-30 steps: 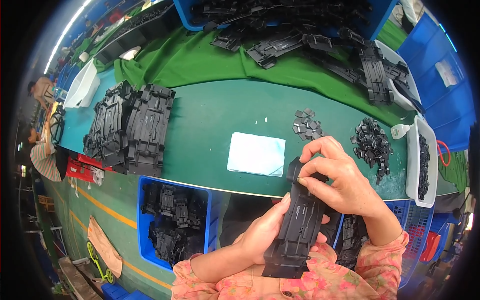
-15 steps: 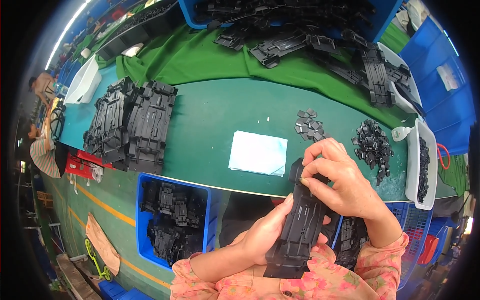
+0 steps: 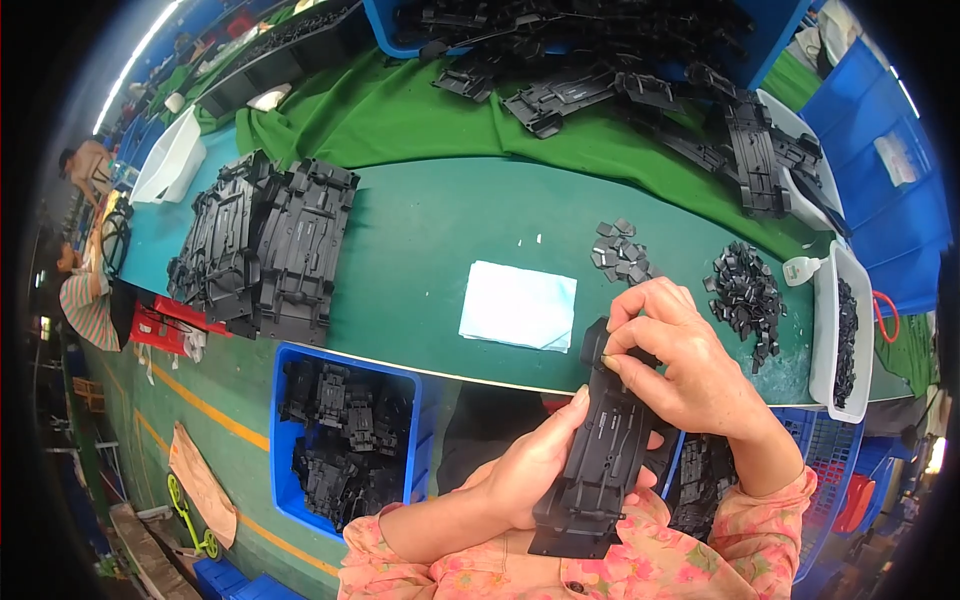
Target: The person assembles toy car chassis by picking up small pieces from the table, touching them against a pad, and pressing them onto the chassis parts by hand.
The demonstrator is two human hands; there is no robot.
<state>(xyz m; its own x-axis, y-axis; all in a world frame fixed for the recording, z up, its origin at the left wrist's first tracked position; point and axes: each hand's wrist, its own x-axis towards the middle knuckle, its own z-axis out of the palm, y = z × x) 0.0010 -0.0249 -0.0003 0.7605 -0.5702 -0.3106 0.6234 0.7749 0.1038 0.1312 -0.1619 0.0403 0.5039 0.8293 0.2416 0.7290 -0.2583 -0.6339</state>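
Note:
A long black moulded plastic chassis part point(image 3: 601, 455) lies tilted in front of my body. My left hand point(image 3: 535, 465) is closed round it, thumb along its left edge and fingertips showing at its right side. At the far end of the part, my right hand point(image 3: 672, 355) is closed in a pinch against it. Whatever sits between those fingertips is hidden. Just beyond my right hand lies a small cluster of black plastic pieces point(image 3: 622, 253). A larger heap of small black pieces point(image 3: 746, 293) is to the right of it.
Finished-looking chassis parts point(image 3: 305, 245) are stacked at the left of the green table point(image 3: 420, 250). White paper point(image 3: 517, 307) lies mid-table. A blue bin point(image 3: 425, 430) of parts stands below the edge; a white tray point(image 3: 826, 345) is at the right. Another person point(image 3: 92, 305) sits far left.

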